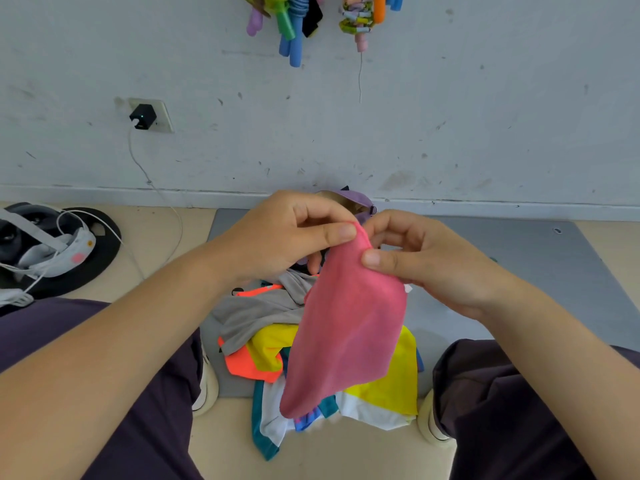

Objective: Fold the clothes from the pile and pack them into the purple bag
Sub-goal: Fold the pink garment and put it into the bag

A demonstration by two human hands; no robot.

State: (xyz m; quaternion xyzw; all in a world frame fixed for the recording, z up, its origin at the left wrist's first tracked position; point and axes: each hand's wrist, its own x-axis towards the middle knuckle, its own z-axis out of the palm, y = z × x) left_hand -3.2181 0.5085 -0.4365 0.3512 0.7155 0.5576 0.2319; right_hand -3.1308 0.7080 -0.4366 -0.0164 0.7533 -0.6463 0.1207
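A pink garment (349, 334) hangs in front of me, held up by its top edge. My left hand (287, 233) pinches that edge between thumb and fingers. My right hand (415, 258) pinches the cloth just beside it, thumb on the front. Below lies the pile of clothes (263, 344): grey, orange, yellow, white and teal pieces, partly hidden by the pink garment. The purple bag (356, 199) stands behind my hands by the wall, mostly hidden.
A grey mat (519, 265) lies under the pile on the tan floor. My knees in dark trousers flank the pile. A headset with cables (52, 247) sits at the left. A charger (142, 116) is plugged into the wall; colourful toys (294, 26) hang above.
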